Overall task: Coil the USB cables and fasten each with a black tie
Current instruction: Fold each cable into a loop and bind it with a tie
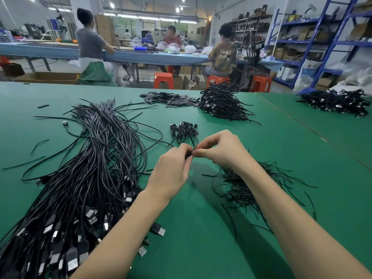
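My left hand and my right hand meet above the green table, both pinching a small black coiled cable between the fingertips. Most of that cable is hidden by the fingers. A thin black tie end curves up from the pinch. A big bundle of loose USB cables lies to the left, its plugs toward me. A heap of thin black ties sits under my right forearm. A few finished coils rest just beyond my hands.
A larger pile of tied coils lies further back, beside a scatter of small black flat pieces. Another cable pile sits at the far right. People work at a blue bench behind, with orange stools and blue shelving.
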